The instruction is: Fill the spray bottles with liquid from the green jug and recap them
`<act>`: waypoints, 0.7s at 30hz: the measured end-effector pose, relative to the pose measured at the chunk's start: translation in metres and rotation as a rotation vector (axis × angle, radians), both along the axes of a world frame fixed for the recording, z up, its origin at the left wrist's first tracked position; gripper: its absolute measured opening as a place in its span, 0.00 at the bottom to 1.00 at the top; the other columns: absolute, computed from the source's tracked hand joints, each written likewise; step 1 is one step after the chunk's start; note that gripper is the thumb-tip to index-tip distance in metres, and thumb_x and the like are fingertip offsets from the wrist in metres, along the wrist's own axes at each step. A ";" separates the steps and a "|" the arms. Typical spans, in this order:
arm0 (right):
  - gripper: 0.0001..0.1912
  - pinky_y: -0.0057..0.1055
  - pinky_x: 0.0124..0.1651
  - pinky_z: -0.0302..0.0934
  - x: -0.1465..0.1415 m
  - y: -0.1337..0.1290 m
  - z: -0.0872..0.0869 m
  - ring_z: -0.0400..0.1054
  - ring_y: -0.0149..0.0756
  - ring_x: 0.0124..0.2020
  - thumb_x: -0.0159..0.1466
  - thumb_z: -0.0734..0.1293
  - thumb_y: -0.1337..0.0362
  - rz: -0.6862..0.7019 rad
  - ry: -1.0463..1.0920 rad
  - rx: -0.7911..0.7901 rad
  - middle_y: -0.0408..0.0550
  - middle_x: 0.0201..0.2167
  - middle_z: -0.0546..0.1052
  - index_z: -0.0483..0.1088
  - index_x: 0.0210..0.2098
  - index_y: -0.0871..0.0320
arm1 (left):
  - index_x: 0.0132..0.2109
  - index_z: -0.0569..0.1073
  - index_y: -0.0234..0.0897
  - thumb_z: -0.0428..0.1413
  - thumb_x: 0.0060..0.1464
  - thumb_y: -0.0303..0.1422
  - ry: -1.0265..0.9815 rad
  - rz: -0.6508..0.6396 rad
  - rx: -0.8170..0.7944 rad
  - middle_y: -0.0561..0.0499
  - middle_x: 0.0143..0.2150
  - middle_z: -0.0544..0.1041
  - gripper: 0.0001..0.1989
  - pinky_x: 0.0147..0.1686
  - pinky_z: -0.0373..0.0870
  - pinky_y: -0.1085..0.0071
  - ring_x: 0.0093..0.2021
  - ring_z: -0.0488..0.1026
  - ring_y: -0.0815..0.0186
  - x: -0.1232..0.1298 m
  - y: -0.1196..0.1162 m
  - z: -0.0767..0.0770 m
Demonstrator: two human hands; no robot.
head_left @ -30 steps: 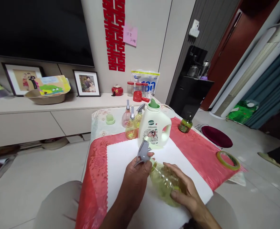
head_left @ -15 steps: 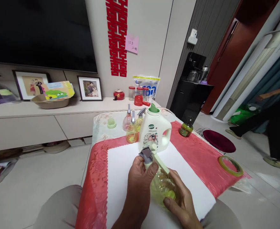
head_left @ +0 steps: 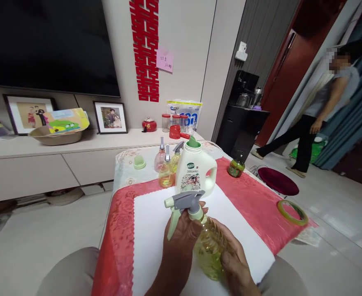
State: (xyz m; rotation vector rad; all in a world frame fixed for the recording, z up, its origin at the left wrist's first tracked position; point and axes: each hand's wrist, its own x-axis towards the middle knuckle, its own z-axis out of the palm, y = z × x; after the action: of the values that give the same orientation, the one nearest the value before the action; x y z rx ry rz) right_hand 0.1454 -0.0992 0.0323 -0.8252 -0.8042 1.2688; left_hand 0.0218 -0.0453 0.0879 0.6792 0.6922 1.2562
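A clear spray bottle [head_left: 210,250] with yellowish liquid is tilted over the white sheet [head_left: 150,222]. Its grey spray head [head_left: 185,201] has a pale green nozzle and trigger pointing left. My left hand [head_left: 182,242] is closed around the collar just under the spray head. My right hand [head_left: 235,255] grips the bottle's body from the right side. Just beyond my hands stands a large white detergent jug [head_left: 196,168], uncapped, with green showing in its mouth. Left of the jug are several smaller spray bottles [head_left: 167,174], and a pale green cap [head_left: 139,162] lies farther left.
A dark green jar [head_left: 235,167] and a roll of tape [head_left: 292,212] sit on the red table cover [head_left: 245,193]. A maroon stool [head_left: 278,181] stands right of the table. At the far right a person [head_left: 326,98] is walking. Behind is a white cabinet [head_left: 91,160].
The spray head has turned, so its nozzle and trigger now point left instead of toward the right and me. The view has shifted slightly, and more of the walking person shows.
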 end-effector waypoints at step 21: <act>0.40 0.51 0.64 0.58 -0.009 0.000 -0.016 0.61 0.57 0.65 0.51 0.75 0.47 -0.084 0.000 0.042 0.53 0.62 0.71 0.68 0.61 0.50 | 0.44 0.77 0.38 0.68 0.46 0.46 0.051 -0.090 0.018 0.48 0.38 0.79 0.22 0.39 0.71 0.69 0.38 0.75 0.62 0.006 -0.003 0.006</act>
State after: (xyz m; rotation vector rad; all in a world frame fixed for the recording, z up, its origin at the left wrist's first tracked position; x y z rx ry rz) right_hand 0.1367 -0.0990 0.0162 -0.8171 -0.7859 1.1735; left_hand 0.0274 -0.0483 0.0935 0.7515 0.6851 1.1671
